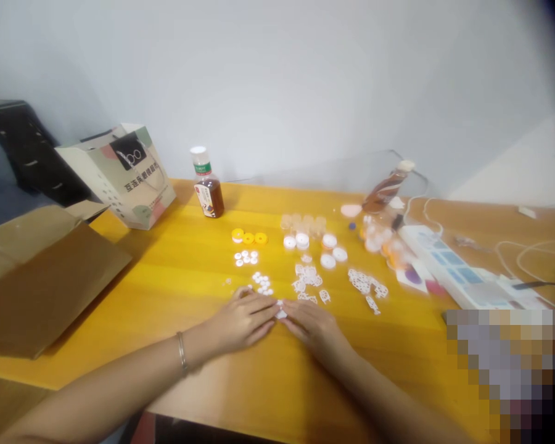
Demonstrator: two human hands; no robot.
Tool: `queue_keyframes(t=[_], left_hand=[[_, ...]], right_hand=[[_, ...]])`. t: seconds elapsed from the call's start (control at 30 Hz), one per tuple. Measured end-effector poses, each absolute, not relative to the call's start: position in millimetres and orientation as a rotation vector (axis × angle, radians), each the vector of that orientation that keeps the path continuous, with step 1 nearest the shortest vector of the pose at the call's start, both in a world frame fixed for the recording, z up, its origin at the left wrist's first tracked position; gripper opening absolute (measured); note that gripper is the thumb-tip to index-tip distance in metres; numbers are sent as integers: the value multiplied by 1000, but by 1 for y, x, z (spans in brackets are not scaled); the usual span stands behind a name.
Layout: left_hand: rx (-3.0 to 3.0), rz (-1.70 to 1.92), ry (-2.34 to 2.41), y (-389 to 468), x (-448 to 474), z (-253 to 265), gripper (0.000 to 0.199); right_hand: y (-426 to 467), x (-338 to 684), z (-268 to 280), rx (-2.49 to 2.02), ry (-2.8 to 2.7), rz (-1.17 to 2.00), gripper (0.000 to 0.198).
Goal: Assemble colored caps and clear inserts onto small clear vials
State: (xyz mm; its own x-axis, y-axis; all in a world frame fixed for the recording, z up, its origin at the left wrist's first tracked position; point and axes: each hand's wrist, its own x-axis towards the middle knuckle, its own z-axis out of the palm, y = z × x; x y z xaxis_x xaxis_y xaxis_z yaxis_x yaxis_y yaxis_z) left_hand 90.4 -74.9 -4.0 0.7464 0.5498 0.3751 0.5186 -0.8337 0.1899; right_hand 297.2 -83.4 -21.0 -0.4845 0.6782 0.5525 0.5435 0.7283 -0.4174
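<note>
Between my two hands is a small white plastic part [282,309]; its exact shape is mostly covered by fingers. My left hand [250,316], with a bracelet at the wrist, pinches it from the left. From the right, the fingertips of my right hand [315,327] close on the same part. Just beyond the left hand lie small white round pieces [261,283] and a group of white discs [246,258]. Past the right hand are flat white cut-out pieces [308,277], with more lattice-like white pieces [367,283] farther right.
Yellow rings [248,238], white round wheels [302,240] and clear cups [303,223] stand farther back. A brown drink bottle [209,191] is near the wall, beside a paper bag [136,179]. A cardboard box [50,277] occupies the left; a white-blue box [457,265] and cables lie right.
</note>
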Motion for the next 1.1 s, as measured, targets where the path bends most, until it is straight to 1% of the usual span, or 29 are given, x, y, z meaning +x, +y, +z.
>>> queue_keyframes(t=[0.33, 0.63, 0.77, 0.93, 1.1], left_hand=[[2937, 661, 841, -76, 90, -5, 29], [3093, 604, 842, -81, 94, -3, 28], [3144, 617, 845, -83, 96, -4, 27], [2973, 627, 871, -73, 89, -2, 27], [2687, 750, 1209, -40, 69, -1, 21]], right_hand=[[-84, 296, -17, -893, -2223, 182, 15], [-89, 300, -23, -903, -2330, 243, 29], [-89, 299, -22, -911, -2360, 214, 27], [-87, 298, -20, -943, -2305, 212, 22], [-87, 296, -20, -974, -2246, 210, 16]])
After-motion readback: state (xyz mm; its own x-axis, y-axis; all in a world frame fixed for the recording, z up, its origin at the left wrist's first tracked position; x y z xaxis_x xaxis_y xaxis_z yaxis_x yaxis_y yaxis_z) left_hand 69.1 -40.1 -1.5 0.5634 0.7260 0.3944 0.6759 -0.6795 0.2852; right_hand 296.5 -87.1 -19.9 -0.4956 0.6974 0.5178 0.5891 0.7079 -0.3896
